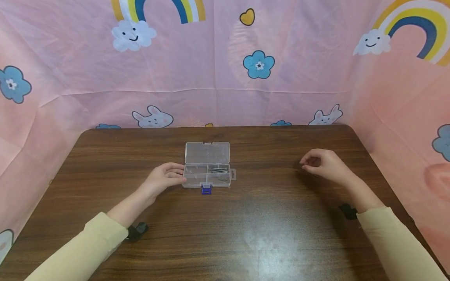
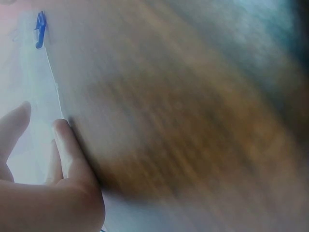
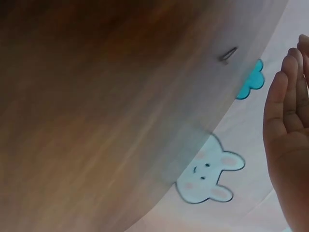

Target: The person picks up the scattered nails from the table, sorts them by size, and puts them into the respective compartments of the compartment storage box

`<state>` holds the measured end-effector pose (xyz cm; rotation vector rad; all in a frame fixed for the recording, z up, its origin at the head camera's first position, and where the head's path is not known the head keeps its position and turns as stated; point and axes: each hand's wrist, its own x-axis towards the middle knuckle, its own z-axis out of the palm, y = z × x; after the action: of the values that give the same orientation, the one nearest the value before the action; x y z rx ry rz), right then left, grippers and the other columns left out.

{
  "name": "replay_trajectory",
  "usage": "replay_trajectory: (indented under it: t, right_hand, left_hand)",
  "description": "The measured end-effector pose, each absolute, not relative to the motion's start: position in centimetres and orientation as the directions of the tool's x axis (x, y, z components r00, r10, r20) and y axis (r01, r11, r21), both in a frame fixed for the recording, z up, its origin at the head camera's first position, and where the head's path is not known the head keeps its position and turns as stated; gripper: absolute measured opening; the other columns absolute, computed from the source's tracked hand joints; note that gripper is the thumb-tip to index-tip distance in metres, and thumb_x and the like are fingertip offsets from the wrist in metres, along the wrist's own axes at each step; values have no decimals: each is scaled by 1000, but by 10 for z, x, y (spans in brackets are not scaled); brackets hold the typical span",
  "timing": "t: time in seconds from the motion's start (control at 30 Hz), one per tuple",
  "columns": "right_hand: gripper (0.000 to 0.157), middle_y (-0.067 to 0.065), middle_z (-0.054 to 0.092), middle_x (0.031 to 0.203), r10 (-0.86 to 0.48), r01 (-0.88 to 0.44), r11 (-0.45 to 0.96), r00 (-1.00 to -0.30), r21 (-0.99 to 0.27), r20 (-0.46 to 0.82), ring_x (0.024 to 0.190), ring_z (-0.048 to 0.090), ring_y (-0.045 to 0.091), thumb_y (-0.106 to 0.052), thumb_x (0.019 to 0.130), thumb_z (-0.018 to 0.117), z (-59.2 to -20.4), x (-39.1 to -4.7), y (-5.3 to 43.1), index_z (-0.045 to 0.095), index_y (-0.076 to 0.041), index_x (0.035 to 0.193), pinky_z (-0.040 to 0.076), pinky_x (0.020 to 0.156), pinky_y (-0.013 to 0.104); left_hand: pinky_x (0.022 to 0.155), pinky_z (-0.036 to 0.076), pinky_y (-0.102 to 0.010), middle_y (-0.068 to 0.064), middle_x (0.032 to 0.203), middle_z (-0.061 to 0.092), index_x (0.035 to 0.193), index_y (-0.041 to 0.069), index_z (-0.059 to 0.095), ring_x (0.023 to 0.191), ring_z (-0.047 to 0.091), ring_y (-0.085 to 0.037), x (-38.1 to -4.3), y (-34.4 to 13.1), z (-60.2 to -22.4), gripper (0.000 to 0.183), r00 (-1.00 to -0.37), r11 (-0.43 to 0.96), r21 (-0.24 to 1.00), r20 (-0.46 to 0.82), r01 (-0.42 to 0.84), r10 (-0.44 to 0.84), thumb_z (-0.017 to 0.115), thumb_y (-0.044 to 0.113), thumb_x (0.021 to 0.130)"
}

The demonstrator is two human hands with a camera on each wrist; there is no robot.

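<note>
A clear plastic storage box (image 1: 195, 181) lies on the table with its lid (image 1: 207, 153) tipped back. Several metal screws (image 1: 219, 170) are in its right-hand compartments. My left hand (image 1: 161, 180) holds the box's left end, the thumb at the front corner and the fingers along the side. The blue latch (image 2: 40, 30) at the box's front edge shows in the left wrist view. Well to the right of the box, my right hand (image 1: 325, 164) hovers over the table with fingers loosely bent and nothing visible in them.
The brown wooden table (image 1: 260, 218) is bordered by pink printed cloth (image 1: 197, 70) at the back and sides. In the right wrist view, a small slim dark thing (image 3: 229, 54) shows blurred near the table's far edge. A dark strap piece (image 1: 138, 231) hangs under the left forearm.
</note>
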<state>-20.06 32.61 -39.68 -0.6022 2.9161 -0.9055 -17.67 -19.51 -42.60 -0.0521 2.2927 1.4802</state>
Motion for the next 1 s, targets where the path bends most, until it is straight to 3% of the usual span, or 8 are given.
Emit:
replay_trajectory:
  t: [0.63,1.0]
  right_hand:
    - [12,6,79,96,-325,-260,786,-946,-562,-17,82,64,-3,-1,91,81,-408,-182,359,78,-4,102,53,72,18]
    - [13,7,77,94,-321,-220,801,-943,-556,-89,82,64,6,0,91,80,-410,-185,358,77,0,103,54,71,20]
  left_hand:
    - [118,43,-59,-25,149,59,152,-1,48,134,62,-37,-175,-195,-424,61,-916,447,861,-355,-242,188,73,22,101]
    - [119,43,-58,-26,148,59,152,-2,48,133,63,-36,-175,-194,-424,61,-917,438,867,-349,-237,194,73,21,101]
